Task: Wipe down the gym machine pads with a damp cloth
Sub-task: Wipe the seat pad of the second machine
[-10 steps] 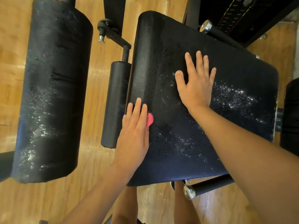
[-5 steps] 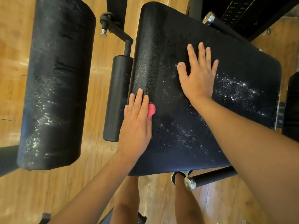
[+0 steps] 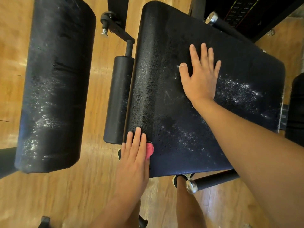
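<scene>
Because the fingers (image 3: 137, 142) of your left hand (image 3: 133, 163) lie straight and close together on the small pink cloth (image 3: 149, 150), pressing it flat rather than curling round it, the cloth could slide out from under them. Only a fold shows on the thumb side, and I cannot tell where the thumb sits. The cloth is at the near left corner of the broad black textured vinyl seat pad (image 3: 164, 46), and your palm overhangs that edge. A stroke pulled towards you would likely carry the cloth off the pad and onto the wooden plank floor (image 3: 102, 186).

Your right hand (image 3: 199, 79) holds nothing. Its fingers (image 3: 204, 53) are spread, straight and flat on the middle of the same pad, bracing you. If the vinyl gets wet there, that palm may skid. The patch under it will also go unwiped unless you shift it.

White speckled residue (image 3: 236, 91) lies to the right of that hand and again between your two arms. With so little cloth, narrow passes could leave streaks of it behind.

Just left of the seat stands a slim black cylindrical roller (image 3: 117, 99). Further left, the large black rounded bolster pad (image 3: 54, 79) shows similar speckling and a split in its cover (image 3: 64, 66), which might snag the cloth.
</scene>
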`<action>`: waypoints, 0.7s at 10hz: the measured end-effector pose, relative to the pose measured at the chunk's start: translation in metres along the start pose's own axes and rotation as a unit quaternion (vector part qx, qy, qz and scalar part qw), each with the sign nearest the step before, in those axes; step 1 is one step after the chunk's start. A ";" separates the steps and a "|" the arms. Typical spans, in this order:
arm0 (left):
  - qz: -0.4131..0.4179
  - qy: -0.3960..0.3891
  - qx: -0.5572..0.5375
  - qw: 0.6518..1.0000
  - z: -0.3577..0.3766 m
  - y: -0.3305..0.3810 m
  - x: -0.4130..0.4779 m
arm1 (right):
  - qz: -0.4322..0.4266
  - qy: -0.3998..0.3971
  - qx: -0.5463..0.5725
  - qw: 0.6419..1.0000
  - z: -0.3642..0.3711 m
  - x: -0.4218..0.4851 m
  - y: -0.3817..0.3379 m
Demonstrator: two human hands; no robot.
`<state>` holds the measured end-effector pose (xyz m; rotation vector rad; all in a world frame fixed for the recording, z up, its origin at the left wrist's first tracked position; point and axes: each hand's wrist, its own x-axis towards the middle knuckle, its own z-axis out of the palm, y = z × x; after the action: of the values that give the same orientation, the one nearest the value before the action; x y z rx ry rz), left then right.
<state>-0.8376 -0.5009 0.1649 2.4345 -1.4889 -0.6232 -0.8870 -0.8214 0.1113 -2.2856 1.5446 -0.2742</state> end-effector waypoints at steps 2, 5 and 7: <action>0.009 0.003 -0.006 1.000 -0.003 0.000 0.010 | 0.001 -0.004 -0.001 1.000 -0.002 0.000 0.000; 0.030 -0.005 -0.001 1.000 -0.005 -0.004 0.012 | 0.001 -0.003 -0.001 1.000 -0.001 0.000 0.000; 0.027 -0.007 0.021 0.999 0.005 -0.010 -0.022 | 0.002 -0.004 -0.001 1.000 -0.002 0.000 0.000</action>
<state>-0.8407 -0.4770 0.1620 2.4165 -1.5816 -0.6054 -0.8875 -0.8214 0.1127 -2.2826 1.5455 -0.2620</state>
